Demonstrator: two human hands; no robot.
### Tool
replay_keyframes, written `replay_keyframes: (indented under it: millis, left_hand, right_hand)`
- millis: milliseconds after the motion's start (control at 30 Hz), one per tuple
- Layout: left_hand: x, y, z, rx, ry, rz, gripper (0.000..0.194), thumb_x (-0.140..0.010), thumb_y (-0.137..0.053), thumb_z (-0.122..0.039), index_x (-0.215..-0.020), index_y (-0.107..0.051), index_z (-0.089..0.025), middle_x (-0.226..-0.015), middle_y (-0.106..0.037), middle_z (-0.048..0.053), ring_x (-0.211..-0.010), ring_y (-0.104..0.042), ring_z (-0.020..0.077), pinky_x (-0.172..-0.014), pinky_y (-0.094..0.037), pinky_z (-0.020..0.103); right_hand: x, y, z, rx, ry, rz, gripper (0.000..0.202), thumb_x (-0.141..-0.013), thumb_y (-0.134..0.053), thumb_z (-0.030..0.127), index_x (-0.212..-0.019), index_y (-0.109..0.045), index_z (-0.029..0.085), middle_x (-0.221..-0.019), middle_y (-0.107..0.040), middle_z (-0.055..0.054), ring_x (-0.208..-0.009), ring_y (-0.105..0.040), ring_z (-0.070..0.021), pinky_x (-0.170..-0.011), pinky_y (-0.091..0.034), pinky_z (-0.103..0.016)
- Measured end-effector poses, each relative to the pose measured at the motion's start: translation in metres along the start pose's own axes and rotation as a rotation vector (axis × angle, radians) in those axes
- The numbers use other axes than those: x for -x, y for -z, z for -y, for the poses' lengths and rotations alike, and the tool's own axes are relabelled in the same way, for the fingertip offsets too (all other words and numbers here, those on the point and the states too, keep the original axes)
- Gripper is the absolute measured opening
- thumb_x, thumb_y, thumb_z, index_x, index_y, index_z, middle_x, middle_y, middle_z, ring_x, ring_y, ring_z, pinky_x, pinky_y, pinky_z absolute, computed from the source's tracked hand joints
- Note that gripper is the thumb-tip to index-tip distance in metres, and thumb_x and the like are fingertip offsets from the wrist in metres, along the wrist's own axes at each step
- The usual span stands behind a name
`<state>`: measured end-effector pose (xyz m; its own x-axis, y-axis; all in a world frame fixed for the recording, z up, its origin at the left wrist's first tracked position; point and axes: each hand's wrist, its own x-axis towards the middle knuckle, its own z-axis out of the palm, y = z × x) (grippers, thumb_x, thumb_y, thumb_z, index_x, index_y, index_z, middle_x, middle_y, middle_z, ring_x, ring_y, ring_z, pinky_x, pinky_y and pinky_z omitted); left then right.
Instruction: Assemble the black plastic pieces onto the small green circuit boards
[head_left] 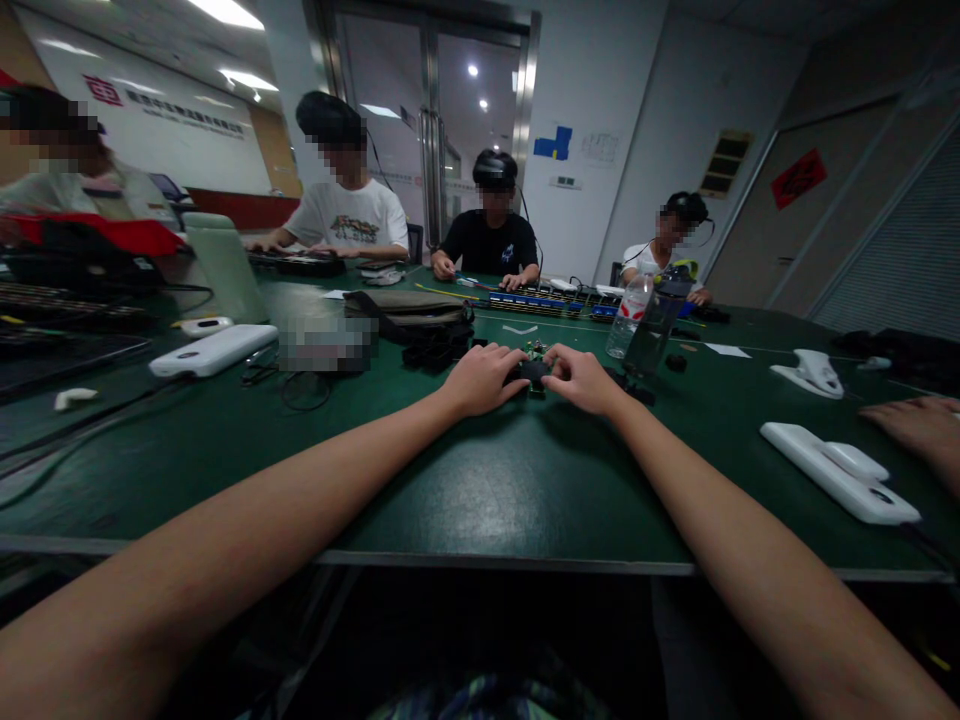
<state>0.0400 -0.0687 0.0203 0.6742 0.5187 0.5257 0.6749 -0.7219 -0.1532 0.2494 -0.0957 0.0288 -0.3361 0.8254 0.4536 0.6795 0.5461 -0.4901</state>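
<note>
My left hand (484, 379) and my right hand (579, 379) meet at the middle of the green table. Between them is a small flat black part (534, 373), with the fingers of each hand closed on one side of it. Bits of a green circuit board (535, 349) show just beyond the black part, and a little green also shows at its near edge. Whether board and black part are joined, I cannot tell. Black pieces (431, 352) lie to the left of my left hand. Behind my right hand stand a clear bottle (628, 322) and a dark bottle (658, 325).
White power banks lie at left (214, 350) and right (836, 475) on the green table (480, 490). A grey-brown bag (409, 308) is beyond my left hand. Several people sit opposite; another person's hand (911, 425) rests at right. Cables (97, 420) run along the left.
</note>
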Motion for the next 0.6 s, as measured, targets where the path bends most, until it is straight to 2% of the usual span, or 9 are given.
replay_keyframes:
  millis: [333,600]
  left_hand:
    - [-0.0004,-0.0016,0.0016,-0.006,-0.005,-0.014,0.035,-0.093,-0.051,-0.043,-0.115,-0.059,-0.017,-0.097,-0.067,0.011,-0.093,-0.061,0.0259,-0.081,-0.043,0.037]
    - [-0.0002,-0.0005,0.0004,-0.007,-0.010,-0.008,0.034,-0.094,-0.050,-0.043,-0.116,-0.059,-0.018,-0.098,-0.067,0.010,-0.094,-0.061,0.0258,-0.080,-0.043,0.037]
  right_hand:
    - [0.0000,-0.0007,-0.0007,-0.020,-0.014,0.017,0.020,-0.072,-0.061,0.026,-0.089,-0.052,0.020,-0.060,-0.055,0.007,-0.055,-0.050,-0.0124,-0.060,-0.036,-0.024]
    - [-0.0003,-0.0006,0.0006,-0.007,-0.006,-0.004,0.014,-0.076,-0.057,0.027,-0.086,-0.051,0.020,-0.057,-0.052,0.007,-0.054,-0.047,-0.0122,-0.060,-0.034,-0.024]
